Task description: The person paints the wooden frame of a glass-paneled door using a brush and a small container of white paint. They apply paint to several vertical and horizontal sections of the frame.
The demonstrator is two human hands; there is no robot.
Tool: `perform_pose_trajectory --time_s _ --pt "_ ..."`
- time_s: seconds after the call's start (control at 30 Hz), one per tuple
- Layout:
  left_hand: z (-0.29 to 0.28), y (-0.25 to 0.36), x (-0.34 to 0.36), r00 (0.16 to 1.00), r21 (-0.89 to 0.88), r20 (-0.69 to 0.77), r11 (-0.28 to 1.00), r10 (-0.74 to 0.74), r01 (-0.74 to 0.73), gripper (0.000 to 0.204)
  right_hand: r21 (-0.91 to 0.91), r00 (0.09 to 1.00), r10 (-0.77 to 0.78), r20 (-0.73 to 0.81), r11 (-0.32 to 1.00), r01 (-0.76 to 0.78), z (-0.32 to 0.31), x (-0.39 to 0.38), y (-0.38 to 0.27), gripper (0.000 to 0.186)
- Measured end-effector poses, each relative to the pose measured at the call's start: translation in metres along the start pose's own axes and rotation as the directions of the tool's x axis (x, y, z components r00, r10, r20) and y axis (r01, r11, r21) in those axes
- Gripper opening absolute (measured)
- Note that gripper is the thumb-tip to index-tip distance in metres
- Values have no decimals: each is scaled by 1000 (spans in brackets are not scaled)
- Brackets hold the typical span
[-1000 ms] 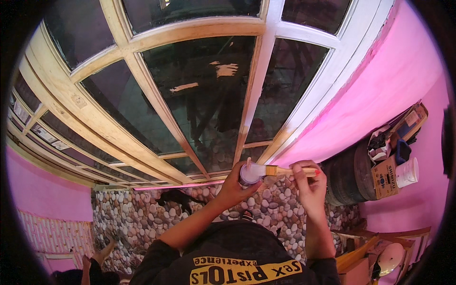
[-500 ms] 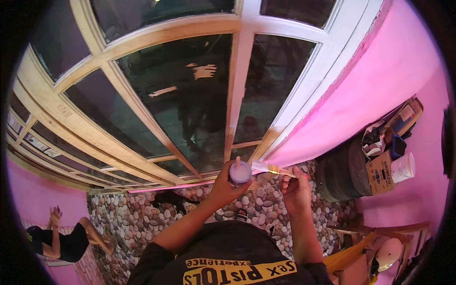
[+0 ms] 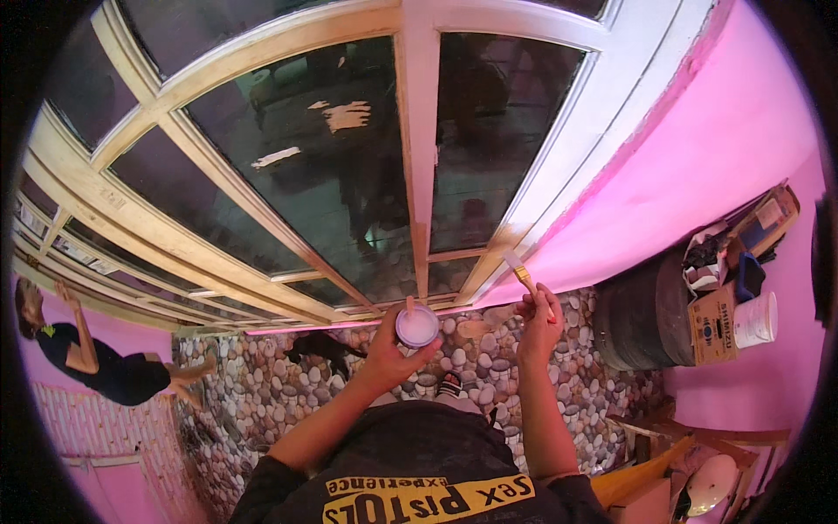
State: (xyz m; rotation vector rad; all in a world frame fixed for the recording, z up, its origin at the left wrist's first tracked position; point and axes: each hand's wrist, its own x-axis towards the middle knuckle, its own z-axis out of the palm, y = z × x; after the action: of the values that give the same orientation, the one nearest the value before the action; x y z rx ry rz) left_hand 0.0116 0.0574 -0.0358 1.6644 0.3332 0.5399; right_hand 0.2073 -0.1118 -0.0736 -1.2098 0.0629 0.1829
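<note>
My left hand (image 3: 390,352) is wrapped round a small cup of white paint (image 3: 418,327), with a flat wooden stick (image 3: 410,306) standing in it. To the right, my right hand (image 3: 539,318) grips a paintbrush (image 3: 524,276) by its handle. Its pale bristles point up and left, close to the lower part of the window frame (image 3: 502,249). That frame is white on its upper right bars, while its lower ends and the left bars are bare yellowish wood. Dark glass panes fill it, and one carries smears of pale paint (image 3: 347,116).
A pink wall (image 3: 611,218) meets the frame on the right. Beyond stand a dark drum (image 3: 644,313), a cardboard box (image 3: 713,325) and a white bucket (image 3: 756,320). A dark animal (image 3: 325,348) is on the pebble-patterned floor (image 3: 262,393). Another person (image 3: 105,362) is at the left.
My right hand has raised the brush from beside the cup up toward the frame's lower right. The cup has shifted slightly left and down in view. The other person now appears more upright.
</note>
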Motion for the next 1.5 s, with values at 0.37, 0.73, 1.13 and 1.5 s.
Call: perform_pose_trajectory --time_s 0.37,0.73,1.13,1.5 --pt "0 12 -15 978 16 -86 981 -192 194 72 -60 994 -107 1 992 106 14 10 -6 26" --pt "0 8 -15 989 77 -67 988 -130 135 74 42 964 -258 55 966 256 53 17 -48 24" --pt "-7 -2 -21 984 4 -50 985 -173 174 77 -108 994 -104 -21 989 101 28 10 -6 25" --pt "-5 -1 -25 988 43 -60 989 -140 143 67 -30 957 -288 30 957 289 39 3 -44 22"
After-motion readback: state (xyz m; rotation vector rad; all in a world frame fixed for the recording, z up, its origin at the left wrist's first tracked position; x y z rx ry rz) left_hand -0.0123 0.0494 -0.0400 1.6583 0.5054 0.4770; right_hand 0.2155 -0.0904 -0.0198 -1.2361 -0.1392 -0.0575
